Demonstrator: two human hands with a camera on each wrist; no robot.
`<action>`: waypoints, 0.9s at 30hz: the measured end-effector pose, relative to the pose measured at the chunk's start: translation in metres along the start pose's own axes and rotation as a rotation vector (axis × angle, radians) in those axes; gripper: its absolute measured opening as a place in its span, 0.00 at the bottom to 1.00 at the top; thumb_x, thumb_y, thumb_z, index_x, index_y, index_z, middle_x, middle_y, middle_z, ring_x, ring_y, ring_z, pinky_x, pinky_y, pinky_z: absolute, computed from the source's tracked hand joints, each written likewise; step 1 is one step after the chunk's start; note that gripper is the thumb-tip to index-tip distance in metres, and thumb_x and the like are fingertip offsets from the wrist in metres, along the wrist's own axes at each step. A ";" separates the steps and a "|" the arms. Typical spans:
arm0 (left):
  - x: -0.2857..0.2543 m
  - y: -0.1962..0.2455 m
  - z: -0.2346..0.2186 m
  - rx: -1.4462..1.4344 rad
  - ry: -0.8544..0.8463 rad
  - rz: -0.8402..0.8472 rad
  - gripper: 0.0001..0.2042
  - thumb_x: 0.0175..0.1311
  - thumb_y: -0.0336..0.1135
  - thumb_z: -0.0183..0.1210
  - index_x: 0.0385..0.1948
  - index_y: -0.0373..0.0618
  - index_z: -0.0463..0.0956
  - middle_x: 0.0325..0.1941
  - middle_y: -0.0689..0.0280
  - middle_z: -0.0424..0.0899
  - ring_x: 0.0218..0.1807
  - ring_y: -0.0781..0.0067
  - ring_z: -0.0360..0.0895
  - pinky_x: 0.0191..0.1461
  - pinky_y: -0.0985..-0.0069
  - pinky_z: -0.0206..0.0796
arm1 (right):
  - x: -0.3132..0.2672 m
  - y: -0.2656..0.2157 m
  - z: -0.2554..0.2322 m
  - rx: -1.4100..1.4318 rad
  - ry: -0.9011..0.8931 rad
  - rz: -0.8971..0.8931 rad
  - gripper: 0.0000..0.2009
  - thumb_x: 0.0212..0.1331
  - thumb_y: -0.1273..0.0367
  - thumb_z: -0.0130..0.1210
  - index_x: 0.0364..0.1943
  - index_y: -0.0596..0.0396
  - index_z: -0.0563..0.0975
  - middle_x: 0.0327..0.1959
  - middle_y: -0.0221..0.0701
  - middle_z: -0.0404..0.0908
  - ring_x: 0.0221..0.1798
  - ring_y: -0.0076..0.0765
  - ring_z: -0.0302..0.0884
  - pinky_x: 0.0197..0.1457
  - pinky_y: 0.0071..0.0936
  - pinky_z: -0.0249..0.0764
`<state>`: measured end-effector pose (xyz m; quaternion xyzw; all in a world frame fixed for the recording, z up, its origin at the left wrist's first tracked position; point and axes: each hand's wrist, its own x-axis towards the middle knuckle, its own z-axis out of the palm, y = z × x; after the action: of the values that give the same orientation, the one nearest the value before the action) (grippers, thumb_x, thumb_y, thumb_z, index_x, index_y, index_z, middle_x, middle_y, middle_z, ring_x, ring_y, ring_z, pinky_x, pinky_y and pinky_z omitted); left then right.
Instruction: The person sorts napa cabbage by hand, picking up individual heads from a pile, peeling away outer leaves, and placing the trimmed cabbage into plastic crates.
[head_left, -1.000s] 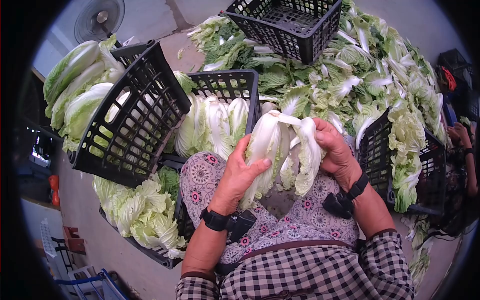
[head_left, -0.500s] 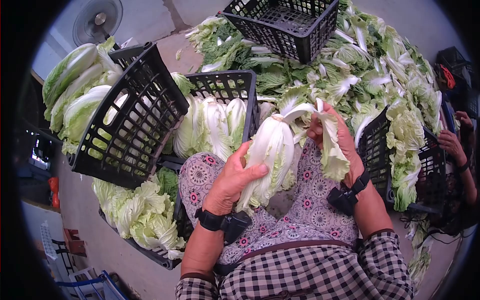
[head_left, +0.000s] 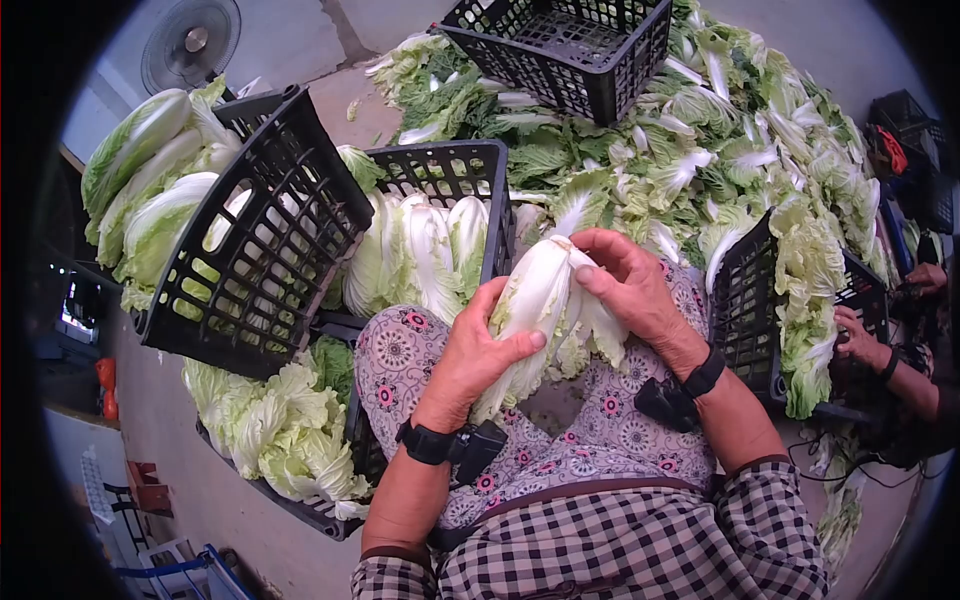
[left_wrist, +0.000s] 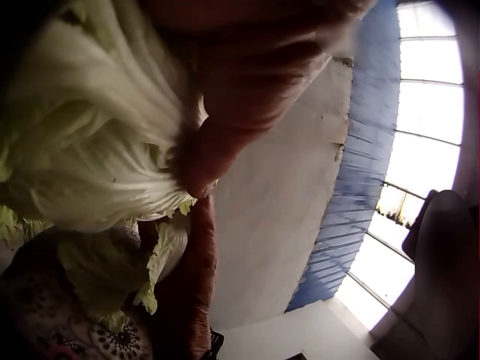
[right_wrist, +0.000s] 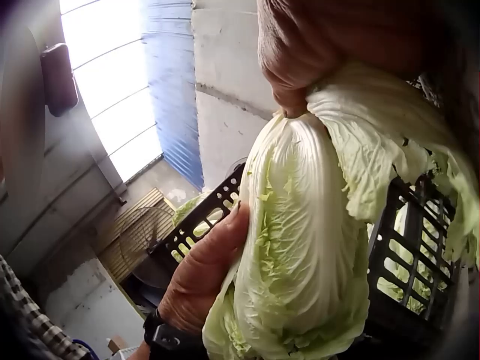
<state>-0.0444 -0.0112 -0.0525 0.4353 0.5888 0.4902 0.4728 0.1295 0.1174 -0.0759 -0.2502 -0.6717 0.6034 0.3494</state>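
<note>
A pale cabbage head [head_left: 533, 300] is held over the lap, its white base up and its leaves hanging down. My left hand [head_left: 478, 352] grips its left side, thumb across the front. At the base, my right hand [head_left: 637, 298] pinches an outer leaf between thumb and fingers. The right wrist view shows the whole cabbage [right_wrist: 300, 240], with the left hand [right_wrist: 206, 274] on its side and a loose leaf [right_wrist: 375, 135] beneath the right hand [right_wrist: 337, 45]. In the left wrist view, the left thumb presses on the cabbage [left_wrist: 90, 157].
Black crates [head_left: 262, 240] of cabbages stand on the left, one tilted. Loose leaves [head_left: 290, 430] fill a lower crate. An empty crate [head_left: 590, 75] sits on a large leaf pile [head_left: 740, 150]. Leaves drape over a right crate [head_left: 745, 310], near another person's hand [head_left: 862, 340].
The right hand pulled one leaf away from the cabbage, and now it is back at the base holding another leaf. The left hand keeps its grip. Another person's hands on the right have moved.
</note>
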 end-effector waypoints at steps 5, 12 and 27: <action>-0.004 0.002 -0.002 -0.167 -0.057 -0.068 0.37 0.47 0.40 0.68 0.59 0.34 0.60 0.53 0.59 0.74 0.53 0.72 0.72 0.57 0.76 0.64 | -0.001 -0.005 -0.008 0.013 -0.007 0.065 0.17 0.59 0.68 0.54 0.52 0.60 0.72 0.39 0.30 0.79 0.35 0.20 0.75 0.43 0.19 0.73; -0.003 0.004 -0.007 -0.509 -0.161 -0.125 0.36 0.52 0.38 0.66 0.61 0.36 0.57 0.53 0.59 0.74 0.53 0.71 0.73 0.57 0.74 0.66 | 0.005 0.000 -0.014 0.342 0.164 0.007 0.29 0.59 0.61 0.57 0.61 0.59 0.62 0.54 0.39 0.72 0.51 0.28 0.71 0.55 0.26 0.68; -0.008 0.006 -0.009 -0.580 -0.011 -0.037 0.37 0.52 0.50 0.65 0.58 0.35 0.60 0.52 0.59 0.75 0.52 0.67 0.75 0.56 0.72 0.68 | 0.000 -0.009 -0.011 0.304 -0.168 0.246 0.31 0.57 0.59 0.56 0.60 0.63 0.62 0.57 0.41 0.69 0.60 0.35 0.67 0.63 0.31 0.63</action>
<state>-0.0511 -0.0194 -0.0450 0.2736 0.4294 0.6270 0.5897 0.1384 0.1232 -0.0671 -0.2233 -0.5640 0.7548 0.2495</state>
